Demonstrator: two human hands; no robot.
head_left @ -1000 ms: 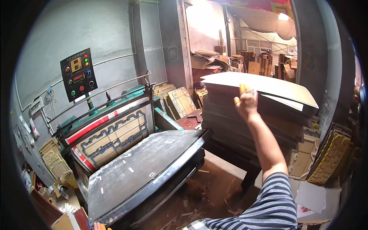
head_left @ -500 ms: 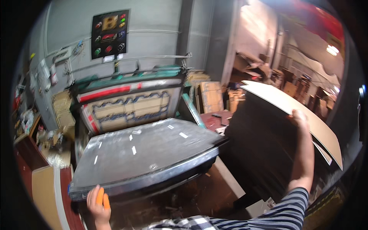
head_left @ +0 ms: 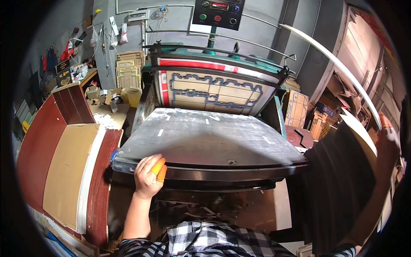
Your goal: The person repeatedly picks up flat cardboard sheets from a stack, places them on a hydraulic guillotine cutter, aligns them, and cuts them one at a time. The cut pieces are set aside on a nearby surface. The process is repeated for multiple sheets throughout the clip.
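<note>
My left hand (head_left: 147, 177), with orange finger covers (head_left: 158, 168) on two fingers, is closed at the front left edge of a flat grey metal plate (head_left: 201, 141). The plate belongs to a press and has several small white strips stuck on it. At the far right my right hand (head_left: 388, 136) grips a large thin pale board sheet (head_left: 342, 66). The sheet shows nearly edge-on as a long curved strip. Shadow partly hides the right fingers. Behind the plate, the press's upright part carries a tan die board (head_left: 214, 92) with dark blue outlines.
A dark stack (head_left: 338, 184) stands to the right, with pale sheets (head_left: 359, 132) at its top. On the left is a reddish-brown cabinet (head_left: 36, 141) with a cardboard panel (head_left: 70, 175). A control panel (head_left: 218, 13) hangs above the press. Scraps (head_left: 205, 210) litter the floor.
My right hand has lifted the pale sheet off the stack, and it now stands up edge-on. My left hand stays at the plate's edge. The view has turned left and down.
</note>
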